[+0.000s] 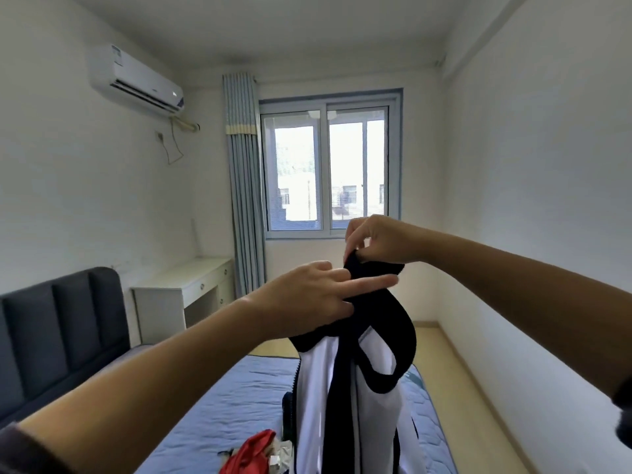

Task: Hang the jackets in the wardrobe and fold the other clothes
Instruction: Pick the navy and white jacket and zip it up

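Both grips closed on the jacket collar, right hand pinching just above left hand, its length hanging straight down over the bed.

Jacket above bed — desk L of window, behind bed.

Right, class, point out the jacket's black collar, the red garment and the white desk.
jacket collar (393,313): head view, curve of the black band.
red garment (251,451): head view, its crumpled middle.
white desk (184,273): head view, the flat top.

Soft daylight from window, wide-angle distortion.
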The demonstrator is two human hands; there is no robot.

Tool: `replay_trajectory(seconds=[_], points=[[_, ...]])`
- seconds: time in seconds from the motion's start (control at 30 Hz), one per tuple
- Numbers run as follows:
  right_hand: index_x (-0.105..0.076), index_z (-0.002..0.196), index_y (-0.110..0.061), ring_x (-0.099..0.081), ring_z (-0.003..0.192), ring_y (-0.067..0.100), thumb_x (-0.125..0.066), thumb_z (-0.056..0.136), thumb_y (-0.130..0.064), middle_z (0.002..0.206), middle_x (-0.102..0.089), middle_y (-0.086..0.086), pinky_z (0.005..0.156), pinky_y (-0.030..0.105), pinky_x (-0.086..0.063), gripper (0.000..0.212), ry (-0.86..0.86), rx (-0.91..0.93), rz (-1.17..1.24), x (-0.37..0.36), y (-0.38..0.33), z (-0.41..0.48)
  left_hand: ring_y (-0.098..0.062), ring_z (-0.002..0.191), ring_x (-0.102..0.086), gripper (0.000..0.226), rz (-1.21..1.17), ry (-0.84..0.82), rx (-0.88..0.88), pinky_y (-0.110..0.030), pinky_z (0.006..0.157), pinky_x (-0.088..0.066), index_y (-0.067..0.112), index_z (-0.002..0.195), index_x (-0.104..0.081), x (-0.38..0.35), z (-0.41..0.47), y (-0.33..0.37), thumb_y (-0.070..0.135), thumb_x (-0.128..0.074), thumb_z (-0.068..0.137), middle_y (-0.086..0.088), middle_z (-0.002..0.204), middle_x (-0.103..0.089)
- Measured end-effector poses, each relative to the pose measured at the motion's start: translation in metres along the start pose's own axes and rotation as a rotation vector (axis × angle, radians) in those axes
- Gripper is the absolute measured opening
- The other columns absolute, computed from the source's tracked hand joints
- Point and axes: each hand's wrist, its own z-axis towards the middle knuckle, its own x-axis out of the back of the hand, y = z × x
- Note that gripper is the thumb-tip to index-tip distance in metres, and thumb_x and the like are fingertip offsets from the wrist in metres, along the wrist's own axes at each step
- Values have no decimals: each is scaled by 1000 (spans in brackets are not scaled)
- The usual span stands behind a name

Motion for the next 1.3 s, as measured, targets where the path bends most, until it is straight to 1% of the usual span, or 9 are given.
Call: replay_trajectory(seconds=[0.2, 0.37, 0.53, 0.63, 0.77, 0.9, 1.07, 1.2, 1.3], points=[[-70, 75, -30, -58, 80, 0, -68, 81, -10, 95, -64, -4, 81, 19, -47, 21, -105, -41, -26, -8, 4, 1, -14, 53, -52, 26, 8, -56, 60, -29, 44, -50, 15, 67, -62, -21, 20, 4, 3, -43, 79, -3, 83, -56], [-72, 96, -22, -62, 87, 4, -64, 89, -21, 92, -65, -13, 80, 21, -48, 11, -85, -152, -86, -3, 23, -18, -20, 71, -58, 7, -116, -244, 195, -34, 63, -55, 6, 84, -61, -28, 24, 8, 2, -55, 83, -5, 90, -49], [-70, 100, -19, -62, 89, 10, -61, 91, -22, 95, -67, -9, 84, 30, -52, 13, 81, -118, -82, -1, 20, -38, -25, 82, -60, 23, -327, -423, 583, -34, 72, -52, 10, 62, -38, -42, 29, -17, 11, -42, 84, -3, 72, -44], [-69, 99, -18, -60, 85, 8, -59, 92, -22, 91, -63, -13, 78, 24, -50, 12, 31, -92, -62, -7, 7, -46, -23, 70, -59, 19, -594, -387, 891, -25, 57, -49, 2, 80, -67, -38, 37, -29, 13, -51, 85, -8, 78, -62], [-67, 92, -14, -58, 66, 4, -59, 91, -24, 79, -67, -4, 69, 23, -46, 13, -31, -189, -26, -17, 5, -49, -14, 59, -53, 21, -1020, -341, 1229, -18, 51, -41, 2, 87, -72, -26, 44, -41, 21, -68, 79, -3, 68, -58], [-56, 102, -16, -57, 79, 18, -65, 84, -25, 98, -58, 2, 70, 30, -49, 22, 312, -229, -50, -39, 6, -49, -17, 60, -59, 20, -1199, -206, 1483, -22, 55, -47, 6, 87, -66, -20, 46, -49, 22, -70, 76, -5, 73, -62], [-46, 113, -23, -52, 80, 10, -66, 80, -47, 105, -48, -7, 68, 28, -47, 46, 478, -172, -81, -71, -11, -46, -20, 64, -62, 14, -1299, -10, 1656, -30, 68, -56, 8, 80, -59, -13, 45, -55, 19, -67, 80, -8, 75, -62], [-24, 140, -30, -50, 106, 18, -71, 71, -54, 126, -40, -4, 83, 37, -48, 87, 476, -185, -21, -91, -16, -31, -13, 49, -60, 6, -1453, 186, 1684, -17, 39, -44, 6, 81, -60, -8, 43, -53, 11, -61, 85, -5, 64, -62], [-13, 147, -32, -48, 115, 22, -78, 69, -38, 134, -37, 1, 90, 34, -47, 102, 418, -181, 159, -101, -13, -17, -12, 49, -61, 10, -1499, 242, 1657, -20, 43, -49, 7, 77, -58, -3, 44, -53, 9, -58, 87, -5, 61, -61]])
